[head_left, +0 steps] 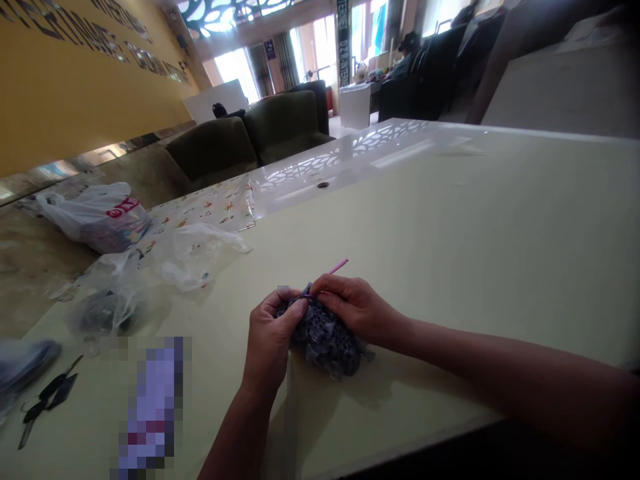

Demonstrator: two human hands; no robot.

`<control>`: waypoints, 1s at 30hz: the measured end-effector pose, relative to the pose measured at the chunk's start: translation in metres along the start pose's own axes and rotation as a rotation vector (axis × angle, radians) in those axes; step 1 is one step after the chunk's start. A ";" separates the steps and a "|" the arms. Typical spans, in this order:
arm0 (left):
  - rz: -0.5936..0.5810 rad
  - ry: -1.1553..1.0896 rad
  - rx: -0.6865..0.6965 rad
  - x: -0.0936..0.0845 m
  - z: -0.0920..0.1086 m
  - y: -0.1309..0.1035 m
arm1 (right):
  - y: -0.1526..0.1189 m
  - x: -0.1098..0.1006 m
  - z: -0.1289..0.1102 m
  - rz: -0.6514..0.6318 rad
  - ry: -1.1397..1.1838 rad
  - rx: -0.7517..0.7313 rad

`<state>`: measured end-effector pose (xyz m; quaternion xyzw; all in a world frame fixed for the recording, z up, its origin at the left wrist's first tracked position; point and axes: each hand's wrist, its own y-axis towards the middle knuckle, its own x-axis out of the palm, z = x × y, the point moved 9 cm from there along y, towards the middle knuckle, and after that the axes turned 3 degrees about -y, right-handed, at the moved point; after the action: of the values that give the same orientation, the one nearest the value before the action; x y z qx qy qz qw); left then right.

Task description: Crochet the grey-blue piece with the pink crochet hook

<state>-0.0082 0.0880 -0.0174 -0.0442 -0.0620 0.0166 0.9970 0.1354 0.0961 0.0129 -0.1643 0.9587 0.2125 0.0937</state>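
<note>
A bunched, dark grey-purple crocheted piece [327, 343] with a ruffled surface hangs between my two hands just over the pale table. My left hand [273, 327] pinches its upper left edge between thumb and fingers. In my right hand [350, 303] is a slim pink crochet hook [339, 267], whose one end sticks out up and to the right past the knuckles. The hook's other end meets the piece near my left thumb, where the fingertips of both hands almost touch. Fine stitches there are too small to make out.
Keys [47, 400] and a blurred-out purple item [150, 407] lie at the left. Beyond them are a clear bag with dark contents [107, 310], a crumpled clear bag [200, 253] and a full white carrier bag [97, 213]. Dark armchairs [283, 123] stand behind the table [475, 247].
</note>
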 end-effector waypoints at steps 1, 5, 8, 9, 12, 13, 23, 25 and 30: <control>-0.002 0.001 -0.001 0.000 0.000 0.000 | 0.000 0.000 0.000 -0.002 0.013 0.005; -0.007 0.042 0.012 0.002 0.002 -0.001 | -0.001 0.001 -0.002 0.001 -0.028 -0.001; -0.007 0.074 0.023 0.003 0.006 -0.003 | -0.001 0.002 -0.001 -0.017 0.040 0.002; -0.005 0.085 0.025 0.003 0.008 -0.003 | 0.000 0.003 0.000 -0.027 0.099 0.010; -0.003 0.100 0.022 0.003 0.010 -0.003 | 0.003 0.007 0.010 -0.082 0.321 0.084; -0.006 0.100 0.021 0.003 0.010 -0.002 | 0.004 0.009 0.014 -0.111 0.388 0.119; 0.026 0.142 0.116 0.002 0.016 -0.003 | 0.006 0.011 0.019 -0.255 0.426 0.158; 0.047 0.154 0.131 0.002 0.018 -0.004 | 0.008 0.001 0.007 -0.177 0.242 0.064; 0.109 0.208 0.166 -0.001 0.022 -0.006 | 0.000 -0.016 -0.039 -0.006 -0.233 -0.293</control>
<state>-0.0115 0.0841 0.0052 0.0338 0.0456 0.0714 0.9958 0.1462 0.0830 0.0516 -0.1532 0.8996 0.3671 0.1800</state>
